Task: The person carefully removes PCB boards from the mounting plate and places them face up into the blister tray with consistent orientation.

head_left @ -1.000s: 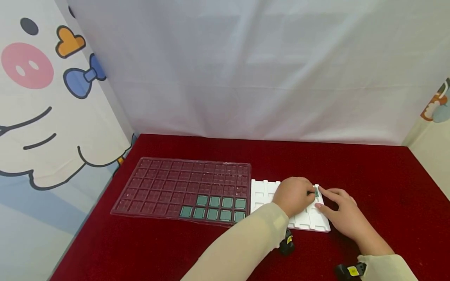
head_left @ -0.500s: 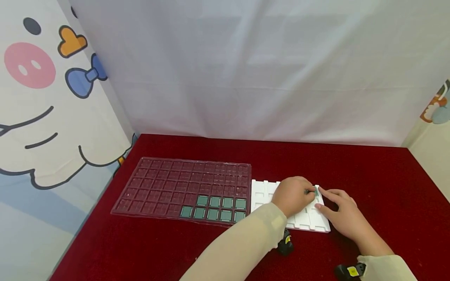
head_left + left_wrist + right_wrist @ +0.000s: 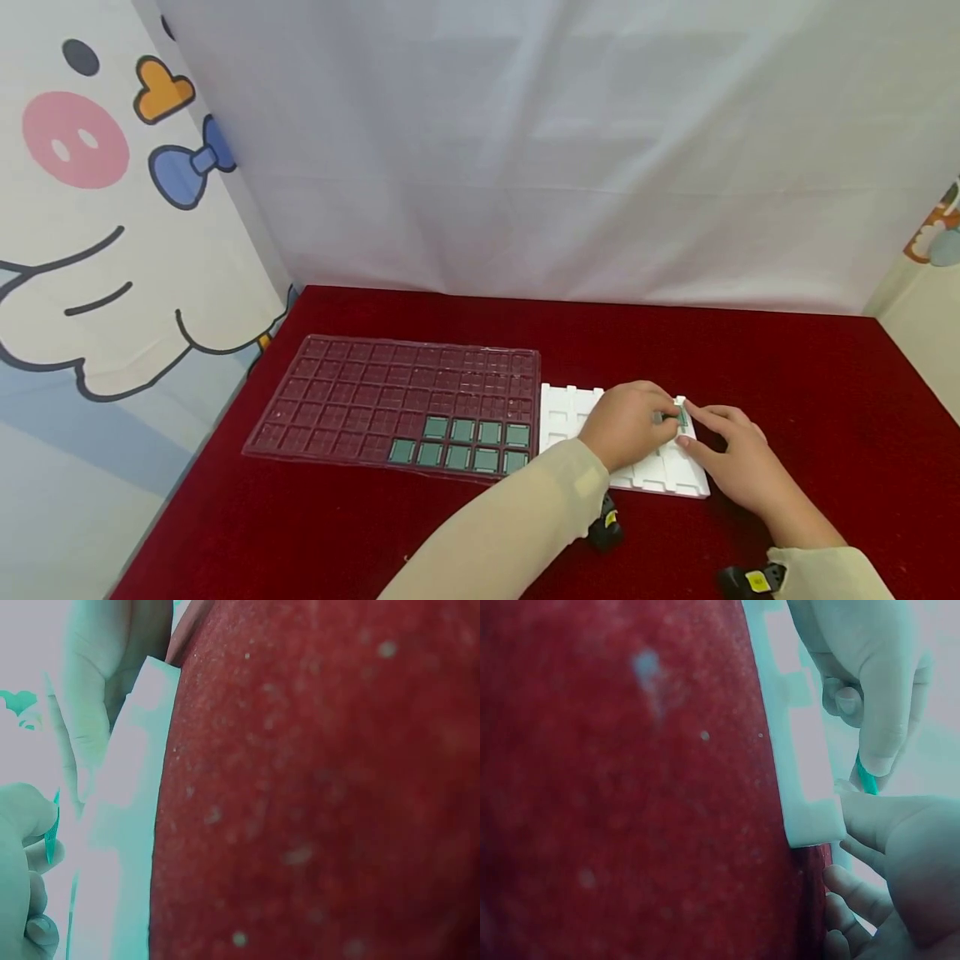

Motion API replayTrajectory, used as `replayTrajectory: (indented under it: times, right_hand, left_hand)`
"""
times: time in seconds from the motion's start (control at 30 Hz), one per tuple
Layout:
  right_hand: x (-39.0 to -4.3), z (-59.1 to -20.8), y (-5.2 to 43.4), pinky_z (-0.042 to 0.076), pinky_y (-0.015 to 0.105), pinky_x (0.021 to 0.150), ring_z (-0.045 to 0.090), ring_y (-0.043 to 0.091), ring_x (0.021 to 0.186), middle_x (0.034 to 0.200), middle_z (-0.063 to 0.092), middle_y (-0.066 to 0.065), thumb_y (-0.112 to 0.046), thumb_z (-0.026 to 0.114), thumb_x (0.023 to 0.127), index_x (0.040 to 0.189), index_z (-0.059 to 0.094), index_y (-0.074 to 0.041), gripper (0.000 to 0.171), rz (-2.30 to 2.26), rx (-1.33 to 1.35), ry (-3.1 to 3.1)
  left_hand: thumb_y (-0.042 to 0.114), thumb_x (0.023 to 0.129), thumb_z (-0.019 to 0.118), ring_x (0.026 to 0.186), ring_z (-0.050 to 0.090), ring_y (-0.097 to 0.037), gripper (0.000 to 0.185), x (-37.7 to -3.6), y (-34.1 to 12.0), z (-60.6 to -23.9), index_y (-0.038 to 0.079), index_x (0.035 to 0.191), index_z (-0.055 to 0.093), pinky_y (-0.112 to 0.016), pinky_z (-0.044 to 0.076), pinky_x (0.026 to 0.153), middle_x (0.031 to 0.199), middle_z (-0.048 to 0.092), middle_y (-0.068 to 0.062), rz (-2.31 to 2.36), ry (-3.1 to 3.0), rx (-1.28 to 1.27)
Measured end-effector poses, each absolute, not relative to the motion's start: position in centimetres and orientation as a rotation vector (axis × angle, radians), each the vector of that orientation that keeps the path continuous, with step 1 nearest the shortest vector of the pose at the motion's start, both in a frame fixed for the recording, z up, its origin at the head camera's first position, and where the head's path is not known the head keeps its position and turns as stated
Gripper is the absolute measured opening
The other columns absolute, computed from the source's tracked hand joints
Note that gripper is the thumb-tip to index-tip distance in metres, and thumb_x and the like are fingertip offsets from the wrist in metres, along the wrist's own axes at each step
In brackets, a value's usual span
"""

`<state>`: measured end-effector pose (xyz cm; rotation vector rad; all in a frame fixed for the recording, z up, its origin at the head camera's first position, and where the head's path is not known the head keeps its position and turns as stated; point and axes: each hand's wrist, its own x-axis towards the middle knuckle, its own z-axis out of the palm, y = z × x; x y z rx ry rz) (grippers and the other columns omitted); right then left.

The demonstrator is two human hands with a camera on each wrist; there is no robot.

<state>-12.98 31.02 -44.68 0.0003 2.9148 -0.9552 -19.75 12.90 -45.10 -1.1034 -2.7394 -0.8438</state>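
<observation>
A white foam tray (image 3: 660,477) with rows of slots lies on the red cloth (image 3: 795,392). My left hand (image 3: 628,422) reaches over it and pinches a small green chip (image 3: 681,416) upright at the tray's far right corner. The chip (image 3: 866,780) and my left hand (image 3: 870,667) also show in the right wrist view, above the tray (image 3: 802,750). My right hand (image 3: 731,462) rests against the tray's right edge, its thumb on the corner and its fingers stretched beside the chip. In the left wrist view the chip (image 3: 52,832) stands between my fingertips over the tray (image 3: 127,825).
A clear plastic grid tray (image 3: 390,387) lies left of the white one, with several green chips (image 3: 472,442) filling its near right cells. White curtains close off the back and a cartoon sheet hangs at the left. Black wrist cameras (image 3: 606,525) sit on both forearms.
Both hands have stayed at the tray's far right corner. The pinched chip has shifted only slightly, and the head view has drifted a little.
</observation>
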Motion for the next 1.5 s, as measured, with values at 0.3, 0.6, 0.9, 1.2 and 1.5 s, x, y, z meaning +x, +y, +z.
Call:
replayTrajectory:
  times: [0.3,0.6,0.9,1.2,1.5]
  right_hand:
    - [-12.9,-44.6,31.2,0.037,0.079,0.096,0.033,0.058,0.130,0.146,0.040,0.033,-0.027,0.068,0.100,0.154,0.043,0.002,0.066,-0.947,0.011,2.909]
    - [-13.0,-44.6,31.1,0.036,0.079,0.096,0.033,0.059,0.130,0.146,0.040,0.033,-0.028,0.068,0.100,0.153,0.044,0.002,0.066,-0.964,-0.016,2.914]
    - [-12.9,-44.7,31.1,0.036,0.077,0.097,0.034,0.058,0.130,0.145,0.041,0.033,-0.027,0.069,0.099,0.152,0.046,0.003,0.065,-0.977,-0.024,2.923]
    - [-13.0,-44.7,31.1,0.037,0.077,0.097,0.034,0.058,0.130,0.145,0.041,0.033,-0.026,0.069,0.099,0.153,0.045,0.002,0.065,-0.970,-0.024,2.925]
    - [-13.0,-44.8,31.2,0.038,0.077,0.096,0.034,0.058,0.129,0.146,0.040,0.033,-0.028,0.069,0.100,0.153,0.045,0.001,0.066,-0.966,-0.015,2.920]
  left_hand:
    - [0.027,0.101,0.066,0.111,0.061,0.005,0.021,-19.0,12.8,-44.8,0.026,0.116,0.081,-0.005,0.041,0.096,0.122,0.069,0.015,-0.776,-2.713,-1.140]
    - [0.031,0.101,0.067,0.111,0.062,0.003,0.022,-18.8,12.3,-44.7,0.027,0.117,0.080,-0.008,0.042,0.099,0.121,0.070,0.015,-0.650,-2.694,-1.188]
    - [0.026,0.101,0.066,0.112,0.063,0.001,0.023,-18.9,11.7,-45.1,0.026,0.117,0.081,-0.010,0.043,0.100,0.121,0.070,0.014,-0.608,-2.660,-1.218]
    - [0.025,0.099,0.068,0.111,0.064,0.001,0.021,-18.6,11.2,-44.8,0.027,0.115,0.082,-0.008,0.042,0.100,0.118,0.071,0.014,-0.591,-2.629,-1.222]
    - [0.025,0.099,0.068,0.111,0.064,0.001,0.020,-18.4,10.8,-44.8,0.027,0.114,0.082,-0.009,0.041,0.101,0.117,0.072,0.014,-0.603,-2.611,-1.211]
